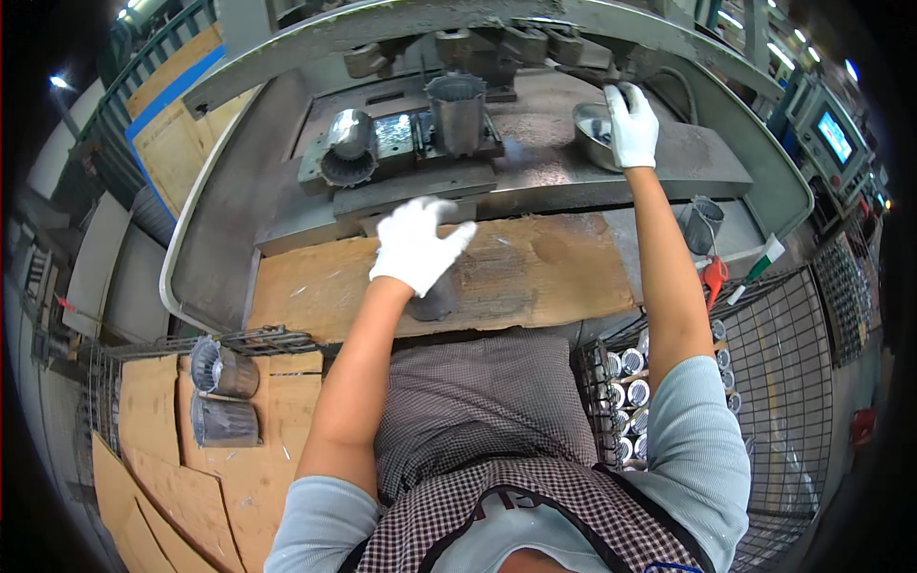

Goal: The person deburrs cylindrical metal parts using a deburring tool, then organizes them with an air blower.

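Note:
My left hand [418, 246], in a white glove, is over the wooden board with fingers spread, their tips slightly blurred. Under its wrist a dark metal cylinder [436, 302] shows in part on the board. My right hand [632, 129], also gloved, reaches to a metal bowl [592, 126] on the machine bed. Its fingers are bent together beside the bowl's rim; what they hold, if anything, cannot be made out. On the machine's fixture, a ribbed metal cup with a ragged rim [457, 115] stands upright. A shinier cup [351, 136] lies tilted beside it.
A wooden board [573, 263] lies before the machine bed [544, 153]. Two ragged cups [225, 420] lie on cardboard at left. At right are another cup [702, 224], a red-handled tool [714, 277], a green-and-white brush [759, 267] and a wire basket [774, 382] with several shiny cylinders.

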Tool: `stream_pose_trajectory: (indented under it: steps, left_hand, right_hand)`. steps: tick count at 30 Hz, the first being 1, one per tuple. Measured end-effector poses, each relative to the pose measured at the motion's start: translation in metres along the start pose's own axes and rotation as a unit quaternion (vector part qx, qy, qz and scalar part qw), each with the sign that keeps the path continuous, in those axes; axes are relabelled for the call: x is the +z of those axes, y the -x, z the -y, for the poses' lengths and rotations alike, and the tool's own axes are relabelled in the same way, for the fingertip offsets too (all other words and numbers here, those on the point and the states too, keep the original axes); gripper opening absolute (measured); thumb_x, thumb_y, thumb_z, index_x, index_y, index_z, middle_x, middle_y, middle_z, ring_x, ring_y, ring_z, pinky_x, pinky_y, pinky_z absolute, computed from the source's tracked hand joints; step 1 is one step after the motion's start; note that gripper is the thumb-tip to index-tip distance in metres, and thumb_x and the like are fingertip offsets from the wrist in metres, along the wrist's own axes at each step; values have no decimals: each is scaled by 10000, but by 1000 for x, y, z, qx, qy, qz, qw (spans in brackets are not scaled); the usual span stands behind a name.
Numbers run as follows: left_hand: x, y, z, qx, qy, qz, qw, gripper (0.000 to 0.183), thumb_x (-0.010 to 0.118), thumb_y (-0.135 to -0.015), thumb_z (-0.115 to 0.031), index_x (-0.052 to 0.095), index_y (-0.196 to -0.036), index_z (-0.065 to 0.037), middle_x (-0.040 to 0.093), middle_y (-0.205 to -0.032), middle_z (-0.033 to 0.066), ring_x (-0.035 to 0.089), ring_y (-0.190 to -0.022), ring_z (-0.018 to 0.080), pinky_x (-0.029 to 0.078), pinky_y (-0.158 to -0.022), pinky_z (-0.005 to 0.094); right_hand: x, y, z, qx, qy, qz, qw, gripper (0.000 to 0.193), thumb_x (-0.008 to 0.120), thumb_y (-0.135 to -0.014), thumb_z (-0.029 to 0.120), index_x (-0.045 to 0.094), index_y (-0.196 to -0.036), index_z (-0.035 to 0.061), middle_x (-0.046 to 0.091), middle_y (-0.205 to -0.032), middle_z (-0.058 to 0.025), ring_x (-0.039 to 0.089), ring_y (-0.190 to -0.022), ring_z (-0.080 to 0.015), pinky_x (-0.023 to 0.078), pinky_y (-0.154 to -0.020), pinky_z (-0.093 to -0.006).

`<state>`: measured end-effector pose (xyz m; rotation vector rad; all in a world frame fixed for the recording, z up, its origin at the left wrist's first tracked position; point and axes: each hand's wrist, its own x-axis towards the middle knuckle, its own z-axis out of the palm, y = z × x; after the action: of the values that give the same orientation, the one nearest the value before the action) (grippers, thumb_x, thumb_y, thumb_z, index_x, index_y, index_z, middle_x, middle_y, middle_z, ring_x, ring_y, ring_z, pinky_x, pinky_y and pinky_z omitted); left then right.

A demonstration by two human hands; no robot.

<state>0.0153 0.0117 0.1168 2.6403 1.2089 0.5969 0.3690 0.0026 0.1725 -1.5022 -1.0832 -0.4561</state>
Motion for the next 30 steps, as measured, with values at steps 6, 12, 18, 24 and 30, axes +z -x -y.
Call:
stream_pose_trajectory:
  steps: [6, 12, 18, 24, 30]
  left_hand:
    - [-21, 39, 15, 19, 78, -379, 922, 504, 758, -777, -345, 643, -1159, -37, 667, -1100, 189, 625, -1054, 354, 483, -927, 444]
    - [3, 81, 31, -182, 182, -28, 966, 538, 843, -630, -430, 663, -980, -63, 698, -938, 164, 674, -938, 311, 517, -854, 381]
    - [4, 86, -13, 15, 111, -116, 987, 419, 883, -537, -366, 633, -697, -70, 663, -818, 122, 644, -757, 294, 494, -705, 409]
    - [27, 71, -83, 201, 228, -114, 946, 471, 952, -457, -250, 615, -725, -58, 673, -819, 117, 645, -761, 276, 502, -692, 365]
    - [75, 67, -197, 280, 443, 128, 842, 603, 970, -459, -203, 664, -952, -40, 651, -1118, 166, 632, -1029, 264, 493, -919, 367]
  right_hand:
    - [-27, 7, -45, 29, 71, 32, 997, 396, 554, -920, 415, 668, -1106, 85, 672, -1066, -200, 623, -1017, -383, 479, -877, -428]
    - [-33, 44, -103, 107, 194, 104, 969, 473, 533, -924, 455, 603, -1234, 104, 625, -1178, -238, 580, -1103, -421, 452, -950, -458]
    - [-85, 128, -80, 163, -3, 14, 987, 715, 640, -898, 451, 423, -1408, 0, 522, -1376, -229, 511, -1264, -335, 389, -1050, -396]
    - [-166, 259, 5, 408, -232, 170, 866, 559, 500, -991, 453, 448, -1369, 44, 655, -1023, -97, 630, -786, -159, 515, -688, -286]
    - [-236, 289, 57, 479, -711, 11, 514, 928, 502, -801, 766, 290, -1504, 197, 441, -1463, -126, 498, -1252, -378, 455, -868, -644]
